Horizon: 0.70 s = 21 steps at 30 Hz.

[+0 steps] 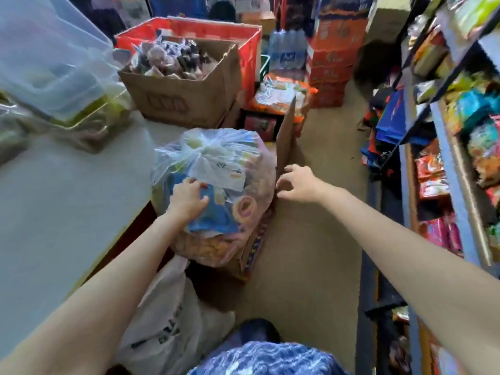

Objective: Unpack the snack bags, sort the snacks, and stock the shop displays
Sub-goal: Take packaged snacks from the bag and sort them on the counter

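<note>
A big clear plastic bag [221, 158] stuffed with colourful snack packets sits knotted at the top in an open cardboard box [286, 139] on the floor. My left hand [188, 200] lies on the bag's near side, fingers curled into the plastic over a blue packet. To the right of the bag, my right hand [296, 184] hovers by the box's raised flap with its fingers loosely bent and nothing in them. The box's lower part is hidden by the bag.
A pale table [67, 201] runs along the left with clear bins [51, 63] on it. Behind stand a box of wrapped snacks [184, 85] and a red crate [243, 39]. Stocked shelves [457, 147] line the right. A white bag [173, 320] lies by my feet.
</note>
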### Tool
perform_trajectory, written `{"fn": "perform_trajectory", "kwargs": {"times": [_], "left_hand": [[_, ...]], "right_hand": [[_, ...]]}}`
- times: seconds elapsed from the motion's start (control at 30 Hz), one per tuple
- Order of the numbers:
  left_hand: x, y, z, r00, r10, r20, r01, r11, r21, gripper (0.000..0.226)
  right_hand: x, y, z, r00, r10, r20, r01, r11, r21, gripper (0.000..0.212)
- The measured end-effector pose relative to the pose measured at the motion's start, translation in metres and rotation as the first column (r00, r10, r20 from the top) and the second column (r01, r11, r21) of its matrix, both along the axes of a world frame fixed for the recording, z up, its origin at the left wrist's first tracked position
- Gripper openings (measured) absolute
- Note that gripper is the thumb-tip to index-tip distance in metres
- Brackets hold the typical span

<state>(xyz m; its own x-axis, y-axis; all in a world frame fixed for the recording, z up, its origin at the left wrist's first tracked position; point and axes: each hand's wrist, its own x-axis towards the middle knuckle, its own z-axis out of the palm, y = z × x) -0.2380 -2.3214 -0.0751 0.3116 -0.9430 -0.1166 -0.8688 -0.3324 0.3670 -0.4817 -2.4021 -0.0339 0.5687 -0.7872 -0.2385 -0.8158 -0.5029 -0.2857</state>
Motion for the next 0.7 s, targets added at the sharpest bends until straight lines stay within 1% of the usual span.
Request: {"fn": "perform_trajectory", "kwargs": {"times": [0.07, 0.13, 0.2, 0.27, 0.3, 0.4, 0.47, 0.53, 0.6, 0.7], "left_hand": [[0.014, -0.028, 0.003, 0.994, 0.095, -0.045, -0.098, 0.992, -0.077, 0.035], [0.027, -0.056, 0.001, 0.976, 0.189, -0.105, -0.203, 0.968, -0.15, 0.033], [0.033, -0.083, -0.005, 0.958, 0.247, -0.148, -0.275, 0.937, -0.216, 0.031], [0.033, -0.105, -0.013, 0.941, 0.285, -0.182, -0.324, 0.916, -0.238, 0.031], [0.034, -0.113, -0.015, 0.933, 0.308, -0.187, -0.347, 0.908, -0.235, 0.032], [0.036, -0.124, -0.021, 0.892, 0.396, -0.218, -0.431, 0.891, -0.145, 0.037], [0.042, -0.132, -0.02, 0.872, 0.43, -0.233, -0.465, 0.877, -0.123, 0.038], [0.048, -0.139, -0.022, 0.843, 0.49, -0.221, -0.522, 0.844, -0.121, 0.039], [0.047, -0.144, -0.03, 0.823, 0.54, -0.174, -0.56, 0.823, -0.094, 0.04], [0.036, -0.151, -0.039, 0.78, 0.625, -0.028, -0.623, 0.781, 0.051, 0.043]], "right_hand": [[0.03, -0.044, -0.002, 0.991, 0.136, 0.015, -0.136, 0.991, -0.017, 0.035], [0.059, -0.083, -0.007, 0.971, 0.238, 0.018, -0.237, 0.97, -0.048, 0.034], [0.085, -0.121, -0.017, 0.954, 0.299, 0.003, -0.298, 0.952, -0.066, 0.032], [0.106, -0.153, -0.028, 0.94, 0.341, -0.007, -0.341, 0.939, -0.052, 0.033], [0.115, -0.168, -0.032, 0.926, 0.377, 0.002, -0.377, 0.925, -0.045, 0.033], [0.138, -0.199, -0.033, 0.881, 0.474, 0.002, -0.474, 0.881, 0.011, 0.032], [0.157, -0.218, -0.026, 0.855, 0.519, -0.002, -0.519, 0.854, 0.036, 0.036], [0.177, -0.234, -0.025, 0.82, 0.573, 0.005, -0.571, 0.817, 0.075, 0.043], [0.197, -0.24, -0.033, 0.728, 0.685, 0.006, -0.681, 0.723, 0.119, 0.053], [0.216, -0.241, -0.053, 0.576, 0.817, -0.017, -0.801, 0.568, 0.186, 0.069]]}}
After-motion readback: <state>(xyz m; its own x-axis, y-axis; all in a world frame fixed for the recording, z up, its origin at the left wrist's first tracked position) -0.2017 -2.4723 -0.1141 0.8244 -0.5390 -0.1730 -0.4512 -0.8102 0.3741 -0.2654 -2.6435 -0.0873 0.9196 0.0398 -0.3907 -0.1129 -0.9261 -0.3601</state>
